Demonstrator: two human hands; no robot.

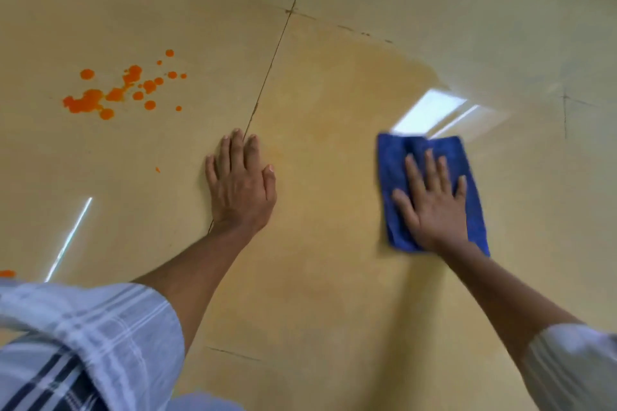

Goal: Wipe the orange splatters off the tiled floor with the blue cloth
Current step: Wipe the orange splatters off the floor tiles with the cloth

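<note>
Blue cloth [430, 190] lies flat at 3 o'clock on the tiled floor [334, 277], the right hand [430, 203] pressing it down with fingers spread. Bare tile lies open around its edges. Orange splatters [117, 90], bright round drops, cluster at 10 o'clock, well apart. The left hand [240, 183] rests flat on a grout line [273, 57], fingers straight and close together.

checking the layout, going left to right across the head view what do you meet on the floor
orange splatters → left hand flat on the tiled floor → blue cloth under the right hand
</note>
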